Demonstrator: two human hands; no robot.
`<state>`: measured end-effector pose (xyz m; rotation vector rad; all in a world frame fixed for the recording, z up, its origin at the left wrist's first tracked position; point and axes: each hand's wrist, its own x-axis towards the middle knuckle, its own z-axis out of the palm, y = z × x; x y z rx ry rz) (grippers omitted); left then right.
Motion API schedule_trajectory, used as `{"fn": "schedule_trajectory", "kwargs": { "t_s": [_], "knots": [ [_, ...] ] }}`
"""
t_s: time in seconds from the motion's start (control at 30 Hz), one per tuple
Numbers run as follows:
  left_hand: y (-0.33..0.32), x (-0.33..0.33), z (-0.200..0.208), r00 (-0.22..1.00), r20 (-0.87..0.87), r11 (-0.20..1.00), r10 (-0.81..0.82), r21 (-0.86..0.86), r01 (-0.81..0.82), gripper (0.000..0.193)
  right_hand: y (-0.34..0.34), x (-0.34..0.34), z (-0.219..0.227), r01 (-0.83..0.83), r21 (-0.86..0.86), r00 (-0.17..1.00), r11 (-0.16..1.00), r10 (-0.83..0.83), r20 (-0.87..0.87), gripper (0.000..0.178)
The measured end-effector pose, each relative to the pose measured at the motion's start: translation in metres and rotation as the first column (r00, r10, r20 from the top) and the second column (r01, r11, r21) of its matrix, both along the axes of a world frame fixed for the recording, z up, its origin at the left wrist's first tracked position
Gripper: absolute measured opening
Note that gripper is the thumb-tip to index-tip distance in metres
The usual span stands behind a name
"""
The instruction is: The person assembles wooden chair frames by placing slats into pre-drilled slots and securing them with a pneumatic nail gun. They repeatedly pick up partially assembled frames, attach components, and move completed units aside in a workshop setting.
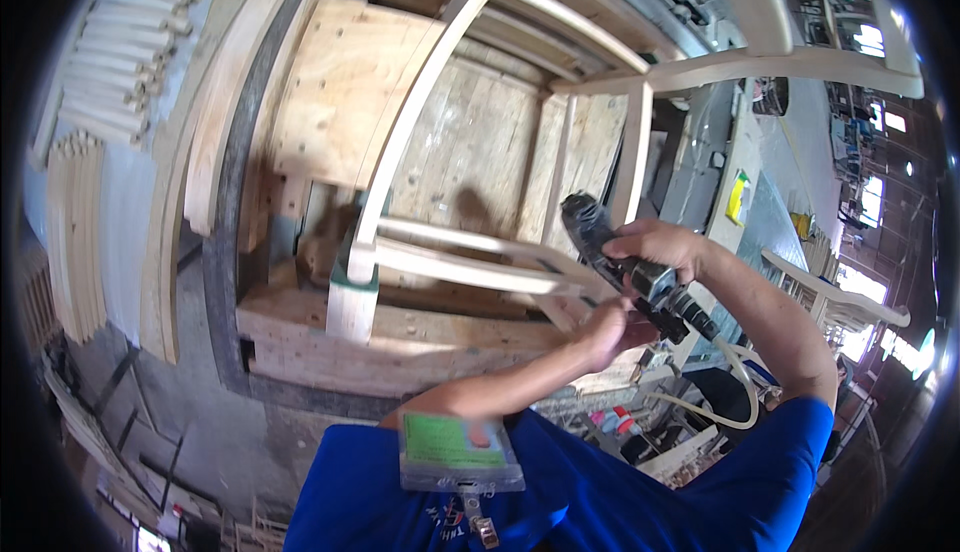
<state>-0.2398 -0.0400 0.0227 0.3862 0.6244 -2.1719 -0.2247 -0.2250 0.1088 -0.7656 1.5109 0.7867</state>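
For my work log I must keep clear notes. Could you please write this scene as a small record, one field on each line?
Right hand: gripping a black and grey power tool
Left hand: at the lower part of the tool; exact grip hidden
Tool connection: pale hose, curving below the tool
Workpiece: pale wooden frame with legs and rails, over a wooden work stand
Far left: stacked wooden strips
Clothing: blue shirt, green badge hanging in front
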Motion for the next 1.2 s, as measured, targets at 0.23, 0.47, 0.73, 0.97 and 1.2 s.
{"fn": "schedule_trajectory", "kwargs": {
  "t_s": [0.23,0.47,0.73,0.97,1.2],
  "knots": [
    [-0.103,0.144,-0.076,0.826,0.431,0.924,0.364,-0.057,-0.378,0.045,-0.012,0.066,-0.006,-0.952,-0.297,0.157,0.07,0.947,-0.281,0.075],
    [-0.211,0.157,-0.13,0.815,0.366,0.887,0.449,-0.076,-0.455,0.037,-0.075,0.096,-0.049,-0.926,-0.377,0.19,-0.002,0.862,-0.471,0.055],
    [-0.237,0.166,-0.148,0.832,0.376,0.906,0.407,-0.055,-0.419,0.039,-0.092,0.105,-0.067,-0.93,-0.368,0.202,0.011,0.85,-0.486,0.045],
    [-0.237,0.181,-0.156,0.811,0.37,0.889,0.452,-0.112,-0.444,0.038,-0.095,0.122,-0.061,-0.931,-0.358,0.11,-0.07,0.882,-0.459,0.047],
    [-0.236,0.168,-0.128,0.801,0.406,0.892,0.44,-0.091,-0.443,0.039,-0.09,0.106,-0.039,-0.914,-0.393,0.296,0.1,0.827,-0.477,0.065]
  ]
}}
